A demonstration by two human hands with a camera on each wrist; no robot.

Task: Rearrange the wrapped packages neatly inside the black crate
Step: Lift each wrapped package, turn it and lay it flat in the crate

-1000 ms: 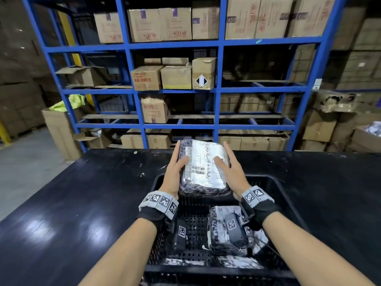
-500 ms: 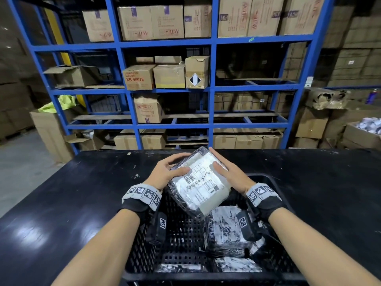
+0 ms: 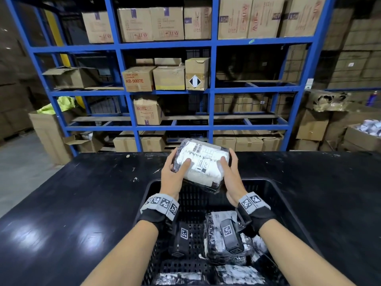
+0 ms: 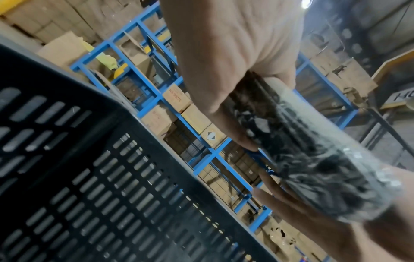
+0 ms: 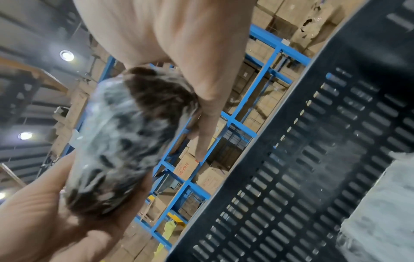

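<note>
A plastic-wrapped package (image 3: 203, 164) with a white shipping label is held in the air above the far end of the black slotted crate (image 3: 288, 205). My left hand (image 3: 172, 174) grips its left end, thumb on the label. My right hand (image 3: 229, 172) grips its right end, thumb on top. From below, the left wrist view shows the package's dark underside (image 4: 313, 159) with fingers under it, and the right wrist view shows the same package (image 5: 116, 141) between both hands. More wrapped packages (image 3: 224, 240) lie in the crate's near right part, partly hidden by my right wrist.
The crate sits on a black table (image 3: 82, 203) with white scuffs. Blue steel shelving (image 3: 212, 87) loaded with cardboard boxes stands behind the table. More cartons are stacked at the right (image 3: 313, 124). The crate's left floor (image 3: 191, 205) shows bare slots.
The package has been lifted and turned from upright at the crate's far end to lying crosswise, tilted, between both hands. Both hands shifted their hold to its ends.
</note>
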